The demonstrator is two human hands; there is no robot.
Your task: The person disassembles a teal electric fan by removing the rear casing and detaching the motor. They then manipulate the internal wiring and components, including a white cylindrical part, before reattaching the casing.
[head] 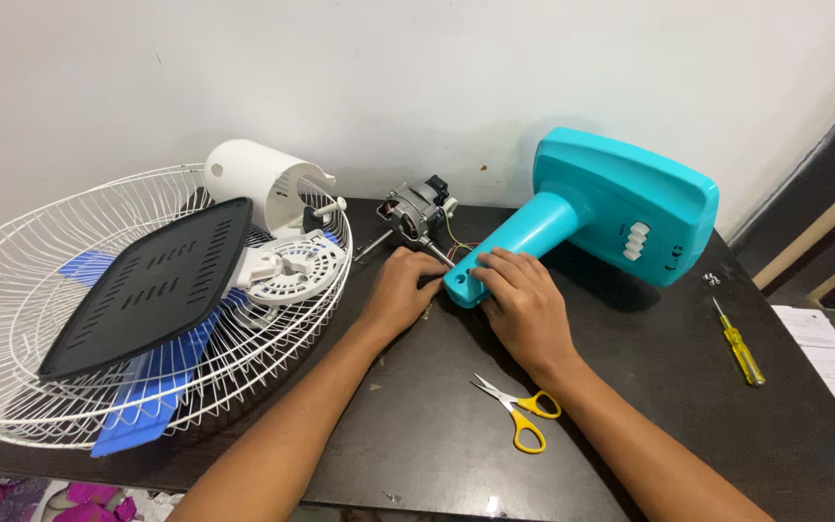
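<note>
Fan well dismantled: wire grille (70, 367), blue blades (147, 396), black base cover (152, 285), white motor housing (263, 179) piled at table's left. Electric motor (417, 213) bare, linked by thin wires to turquoise fan stand (611, 208). Stand lying on side mid-table, neck end toward hands; glossy plastic, white switches on base. Right hand (524, 300) curled over neck end, gripping. Left hand (403, 290) closed at neck opening; contents cannot tell. Scissors (519, 411), yellow screwdriver (741, 348) idle nearby.
</note>
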